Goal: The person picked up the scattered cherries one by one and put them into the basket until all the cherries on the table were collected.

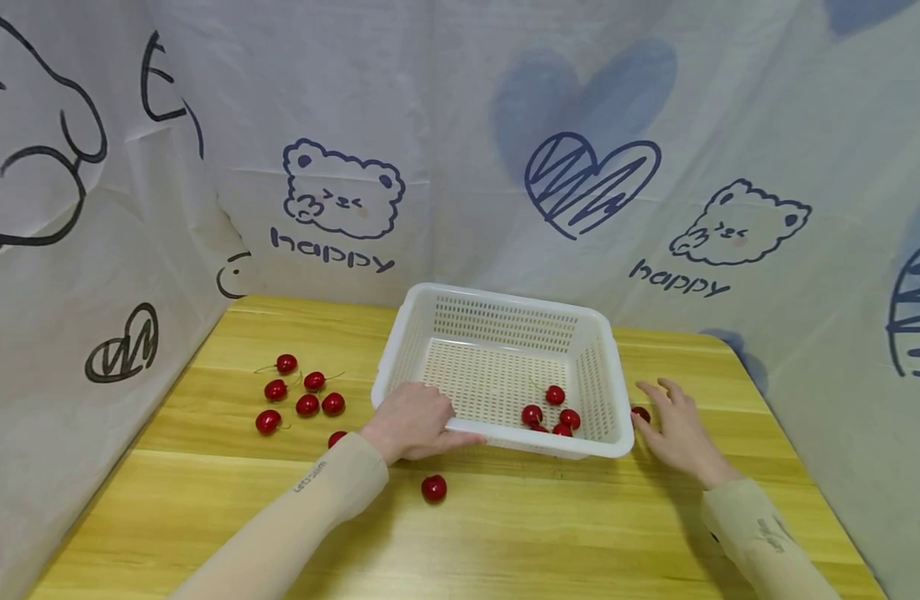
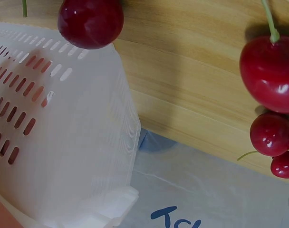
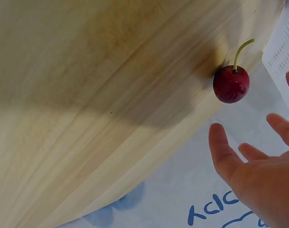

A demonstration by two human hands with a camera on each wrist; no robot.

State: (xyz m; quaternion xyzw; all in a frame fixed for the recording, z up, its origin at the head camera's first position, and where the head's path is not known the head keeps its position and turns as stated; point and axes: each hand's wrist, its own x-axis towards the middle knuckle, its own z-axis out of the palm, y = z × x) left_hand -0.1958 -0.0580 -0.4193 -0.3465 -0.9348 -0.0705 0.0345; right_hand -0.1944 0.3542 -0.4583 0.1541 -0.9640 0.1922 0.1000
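A white plastic basket [image 1: 497, 435] with slotted walls stands on the table, with several cherries [image 1: 555, 395] in its right part. At the front left of its rim my left hand [image 1: 413, 419] grips the edge, fingers over the inside and thumb along the front. My right hand [image 1: 679, 429] is beside the basket's right end, fingers spread and holding nothing. Close to those fingers lies a single cherry [image 3: 231, 84], its stem upward in the right wrist view; in the head view the hand partly hides it.
Several stemmed cherries [image 1: 307, 406] lie in a loose group left of the basket. Another cherry [image 1: 337, 437] is half hidden by the left wrist, and one more cherry [image 1: 433, 488] sits in front of the basket. A printed cloth [image 1: 460, 108] hangs behind the wooden table [image 1: 520, 533].
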